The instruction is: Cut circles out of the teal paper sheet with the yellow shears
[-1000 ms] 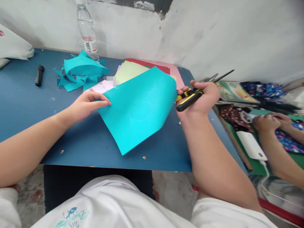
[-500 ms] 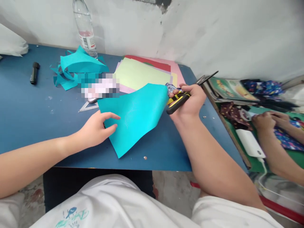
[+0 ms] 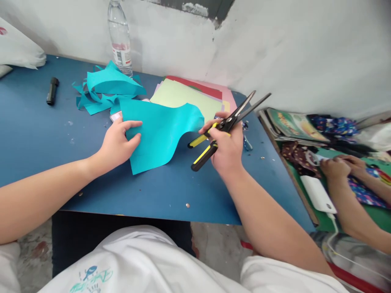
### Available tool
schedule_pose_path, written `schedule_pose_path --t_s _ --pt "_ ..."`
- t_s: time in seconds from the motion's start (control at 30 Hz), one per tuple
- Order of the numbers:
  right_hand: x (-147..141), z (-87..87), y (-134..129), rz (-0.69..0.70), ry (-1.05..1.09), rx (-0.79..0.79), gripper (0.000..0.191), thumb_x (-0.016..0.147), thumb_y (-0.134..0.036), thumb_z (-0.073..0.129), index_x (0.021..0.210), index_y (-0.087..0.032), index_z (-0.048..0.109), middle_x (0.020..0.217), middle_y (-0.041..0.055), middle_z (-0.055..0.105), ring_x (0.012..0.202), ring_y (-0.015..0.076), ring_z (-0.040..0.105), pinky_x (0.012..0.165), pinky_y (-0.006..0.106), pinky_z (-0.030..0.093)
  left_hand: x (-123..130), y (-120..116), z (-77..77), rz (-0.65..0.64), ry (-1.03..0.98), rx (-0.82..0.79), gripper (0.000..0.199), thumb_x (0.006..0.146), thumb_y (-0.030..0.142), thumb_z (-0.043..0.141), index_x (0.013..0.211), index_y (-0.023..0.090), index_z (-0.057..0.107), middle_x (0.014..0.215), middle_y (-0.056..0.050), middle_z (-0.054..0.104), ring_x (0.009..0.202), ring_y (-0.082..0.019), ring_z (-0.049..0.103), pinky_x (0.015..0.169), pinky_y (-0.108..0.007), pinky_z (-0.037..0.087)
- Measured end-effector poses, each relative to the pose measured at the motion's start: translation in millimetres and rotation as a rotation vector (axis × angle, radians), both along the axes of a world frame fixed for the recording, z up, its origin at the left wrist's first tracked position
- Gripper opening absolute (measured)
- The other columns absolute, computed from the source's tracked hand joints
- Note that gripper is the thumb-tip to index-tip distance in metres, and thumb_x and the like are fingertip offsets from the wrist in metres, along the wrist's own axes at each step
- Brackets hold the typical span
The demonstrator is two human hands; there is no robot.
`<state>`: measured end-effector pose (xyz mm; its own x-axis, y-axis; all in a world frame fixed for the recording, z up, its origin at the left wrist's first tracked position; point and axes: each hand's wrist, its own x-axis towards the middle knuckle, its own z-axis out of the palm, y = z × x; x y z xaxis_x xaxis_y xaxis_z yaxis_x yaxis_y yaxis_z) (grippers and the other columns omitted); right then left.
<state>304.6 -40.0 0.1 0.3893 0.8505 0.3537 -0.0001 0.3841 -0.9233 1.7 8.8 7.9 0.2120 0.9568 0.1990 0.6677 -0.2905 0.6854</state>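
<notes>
A sheet of turquoise paper (image 3: 155,132) curves above the blue table, its right side bent. My left hand (image 3: 115,143) grips its left edge, with thumb and index finger over the front and the other fingers partly hidden. My right hand (image 3: 227,148) is closed around a pair of scissors (image 3: 233,119) with black and yellow handles. The blades point up and to the right, spread apart. Its fingertips are close to the sheet's right corner; whether they touch it I cannot tell.
Turquoise scraps (image 3: 113,83) lie near a water bottle (image 3: 120,44) by the wall. A stack of coloured paper (image 3: 183,95) sits behind the sheet. At left is a black cylinder (image 3: 52,91). Right, another person's hands (image 3: 339,167) work beside a white power bank (image 3: 317,194).
The scissors have turned in my right hand, and their blades have come apart. That hand has shifted slightly left and down. The turquoise sheet's lower corner has swung up and left.
</notes>
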Motion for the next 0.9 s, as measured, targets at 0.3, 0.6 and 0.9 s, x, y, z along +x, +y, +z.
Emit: schedule_pose_path --t_s 0.3,0.6,0.9 --pt "-11.2 5.4 -25.5 0.015 -0.383 -0.089 0.044 0.092 -0.031 0.082 0.131 -0.033 0.062 0.104 -0.0036 0.073 0.092 0.0194 0.071 0.091 0.039 0.058 -0.7 9.1 -13.9 -0.186 0.077 -0.057 0.066 0.093 0.048 0.069 0.15 0.016 0.077 0.15 -0.017 0.079 0.139 -0.041 0.073 0.125 -0.056 0.058" --pt "-8.4 3.3 -24.0 0.211 -0.541 -0.275 0.072 0.092 -0.051 0.082 0.155 -0.031 0.054 0.112 0.0024 0.078 0.093 0.0243 0.071 0.088 0.044 0.056 0.0 8.0 -9.7 -0.149 0.098 -0.038 0.055 0.095 0.042 0.066 0.138 0.016 0.087 0.104 -0.013 0.085 0.11 -0.037 0.08 0.109 -0.049 0.063" --pt "8.5 16.8 -21.2 0.335 -0.498 -0.49 0.039 0.095 -0.061 0.086 0.116 -0.029 0.075 0.095 0.0026 0.074 0.096 0.0271 0.071 0.084 0.039 0.057 -0.1 6.9 -4.8 -0.1 0.0 0.006 0.053 0.096 0.043 0.066 0.138 0.018 0.087 0.118 -0.012 0.086 0.106 -0.032 0.078 0.108 -0.046 0.063"
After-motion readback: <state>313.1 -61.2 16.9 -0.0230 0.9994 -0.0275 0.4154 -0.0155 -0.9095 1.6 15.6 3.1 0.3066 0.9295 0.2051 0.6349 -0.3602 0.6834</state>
